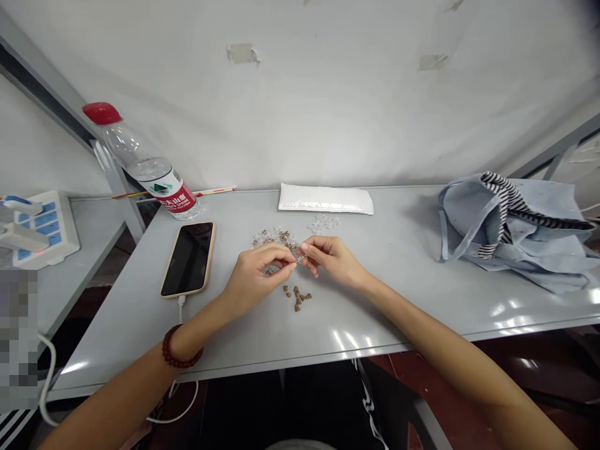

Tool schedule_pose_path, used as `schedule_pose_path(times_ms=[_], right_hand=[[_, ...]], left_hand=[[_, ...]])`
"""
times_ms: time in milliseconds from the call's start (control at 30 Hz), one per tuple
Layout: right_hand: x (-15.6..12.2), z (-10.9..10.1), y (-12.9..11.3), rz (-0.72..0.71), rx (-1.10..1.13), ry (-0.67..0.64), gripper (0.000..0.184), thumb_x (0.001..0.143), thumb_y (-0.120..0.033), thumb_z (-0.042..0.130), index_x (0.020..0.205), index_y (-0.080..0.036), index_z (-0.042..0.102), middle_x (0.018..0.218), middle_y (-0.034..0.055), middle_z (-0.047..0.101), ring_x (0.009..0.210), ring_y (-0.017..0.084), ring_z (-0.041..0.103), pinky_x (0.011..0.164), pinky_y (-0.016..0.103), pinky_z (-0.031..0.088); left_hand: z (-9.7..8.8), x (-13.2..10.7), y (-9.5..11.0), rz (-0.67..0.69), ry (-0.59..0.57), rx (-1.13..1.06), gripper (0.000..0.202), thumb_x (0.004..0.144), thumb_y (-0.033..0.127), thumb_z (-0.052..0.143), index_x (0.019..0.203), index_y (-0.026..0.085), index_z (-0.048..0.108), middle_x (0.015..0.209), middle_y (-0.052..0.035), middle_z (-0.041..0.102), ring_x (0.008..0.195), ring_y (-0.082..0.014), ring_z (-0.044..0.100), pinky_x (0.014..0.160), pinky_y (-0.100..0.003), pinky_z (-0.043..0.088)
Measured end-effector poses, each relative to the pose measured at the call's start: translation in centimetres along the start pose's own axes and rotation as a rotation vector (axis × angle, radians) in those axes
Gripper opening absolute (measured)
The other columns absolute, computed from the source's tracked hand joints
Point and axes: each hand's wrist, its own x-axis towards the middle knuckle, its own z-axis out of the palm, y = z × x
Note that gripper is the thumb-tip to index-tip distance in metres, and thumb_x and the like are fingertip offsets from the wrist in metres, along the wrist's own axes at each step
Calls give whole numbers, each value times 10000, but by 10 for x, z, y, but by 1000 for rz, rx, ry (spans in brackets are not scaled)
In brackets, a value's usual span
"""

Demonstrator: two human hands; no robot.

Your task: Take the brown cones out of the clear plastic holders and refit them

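Observation:
My left hand (255,270) and my right hand (330,259) meet over the middle of the grey table (403,294), fingertips pinched together on a tiny clear part (298,254) between them. Just below the hands lies a small cluster of brown pieces (296,295). Behind the hands sits a pile of clear and brown parts (275,238), and a smaller pile of clear parts (323,222) lies further back. A red bead bracelet (177,354) circles my left wrist.
A phone (189,259) on a white cable lies left of the hands. A red-capped water bottle (143,165) leans at the back left. A white padded envelope (326,199) lies by the wall. A blue and striped cloth bag (510,225) fills the right side. A power strip (44,226) rests on the left shelf.

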Motion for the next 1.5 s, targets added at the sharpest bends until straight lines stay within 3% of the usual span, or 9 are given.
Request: schedule_pose_path(times_ms=[200,367,467,633,767,900,1067,1333,1500], right_hand=[[-3,4,1,-30,-44,17,326,894,-437,525,707,-175,577,524,-51,470,462,81,413,498,244,361],[-5,4,1,-89,-232,63,357,910,-423,488,669,-174,575,540,-47,438,484,78,359,488,242,304],[-5,4,3,-78,-209,45,378,917,-437,467,673,-172,580,539,-48,420,468,72,357,461,231,299],[-6,9,4,-25,-9,-1,396,904,-463,487,629,-181,529,527,-57,423,395,55,377,400,215,317],[-9,14,3,-55,60,8,376,898,-460,504,656,-178,557,522,-62,438,379,51,393,389,213,330],[-8,15,1,-47,121,-37,308,899,-446,514,768,-182,602,516,-63,494,378,54,417,411,219,354],[-6,12,5,-37,89,-85,265,933,-393,479,1079,-195,578,571,-53,522,483,79,460,492,231,398],[-6,14,5,-41,-109,-47,310,976,-359,387,1217,-194,491,561,-57,504,499,92,472,515,241,402],[-5,14,7,-89,-216,-23,336,982,-315,348,1298,-210,397,616,-54,513,518,103,477,532,261,415]], left_hand=[[-2,1,2,-68,-11,-47,56,798,169,612,780,148,660,818,-47,679,754,-132,634,685,-245,582],[-5,3,0,-157,-113,-129,69,800,200,619,790,154,670,804,-32,682,739,-129,640,671,-235,581],[-5,2,-1,-150,-167,-119,73,821,208,611,799,165,667,802,-22,678,725,-125,637,652,-224,563],[2,-3,-6,123,-65,132,47,872,171,577,839,172,611,790,-14,661,715,-115,609,656,-229,503],[3,-7,-10,344,-77,271,78,917,156,507,956,179,570,823,-19,651,724,-117,602,671,-236,487],[-4,-6,-11,454,-122,461,161,916,216,518,1066,169,550,843,-50,645,743,-146,612,667,-255,492],[-4,-3,-12,614,-92,661,121,867,252,556,930,152,579,748,-39,629,631,-142,591,548,-244,462],[3,-4,-16,602,-70,630,171,855,282,571,901,117,569,757,-60,635,650,-143,608,547,-240,493],[3,-4,-21,418,-83,544,134,867,239,548,871,117,603,666,-16,572,537,-108,524,494,-225,438]])
